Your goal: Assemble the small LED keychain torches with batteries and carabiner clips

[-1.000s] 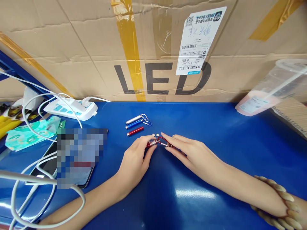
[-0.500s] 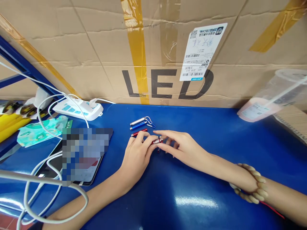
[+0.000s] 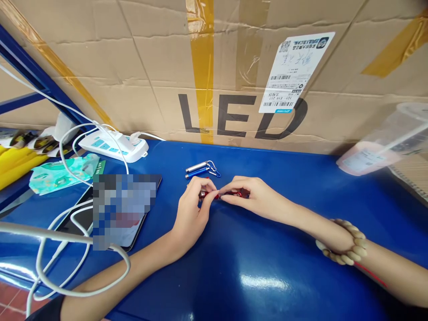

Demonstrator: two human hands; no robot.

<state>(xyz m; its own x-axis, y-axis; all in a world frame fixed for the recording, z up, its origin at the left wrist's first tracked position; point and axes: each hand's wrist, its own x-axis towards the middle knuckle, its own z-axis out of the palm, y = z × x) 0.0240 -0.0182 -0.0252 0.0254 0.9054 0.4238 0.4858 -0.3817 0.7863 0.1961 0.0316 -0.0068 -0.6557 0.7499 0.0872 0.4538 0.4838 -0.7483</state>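
Observation:
Fingers of my left hand (image 3: 193, 215) are closed round the left part of a small red keychain flashlight (image 3: 203, 195). My right hand (image 3: 257, 192) pinches its other end, where a red clip (image 3: 237, 194) shows under the fingers. Both sets of fingertips meet over the middle of it, hiding most of the body. Just beyond my left hand, a silver keychain flashlight (image 3: 196, 167) and a blue one (image 3: 198, 173) lie side by side with their clips to the right. A bit of red behind my left fingers is mostly covered.
A large cardboard box (image 3: 150, 89) walls off the back of the blue table (image 3: 254, 249). To the left are a white power strip (image 3: 133, 151), looping white cables, a phone (image 3: 147, 218) and a green tissue pack (image 3: 63, 174). A plastic cup (image 3: 364, 156) stands at the right.
My right hand has closed in on the clip end of the red flashlight, and my left fingers have wrapped further round it. The camera view has shifted slightly.

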